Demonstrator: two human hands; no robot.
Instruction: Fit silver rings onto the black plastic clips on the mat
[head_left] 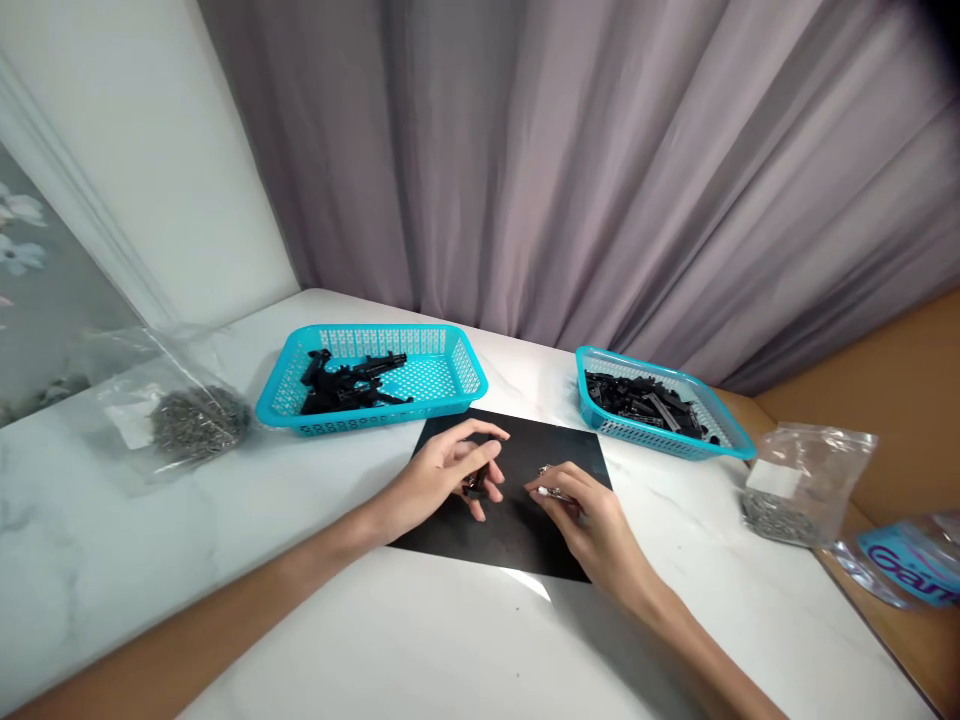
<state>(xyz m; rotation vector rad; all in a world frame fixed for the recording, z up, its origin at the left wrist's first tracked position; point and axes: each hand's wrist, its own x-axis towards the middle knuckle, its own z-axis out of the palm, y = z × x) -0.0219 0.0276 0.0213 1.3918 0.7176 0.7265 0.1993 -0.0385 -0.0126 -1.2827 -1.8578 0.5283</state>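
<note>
Over a black mat (517, 545), my left hand (454, 465) curls its fingers around a small dark part (475, 484), mostly hidden behind the thumb and fingers. To its right, my right hand (589, 505) is closed in a pinch on a small silvery metal piece (555, 493), with a white spot near the fingertips. More shiny metal shows just above the index finger; its exact shape is too small to make out. A gap separates the two hands, and the mat shows between them.
A blue basket (371, 420) behind my left hand holds several black parts. Another blue basket (664, 440) at the right holds more. Clear bags of small metal pieces lie at left (199, 425) and right (784, 515). A plastic bottle (911, 560) lies far right. Curtains (487, 170) hang behind.
</note>
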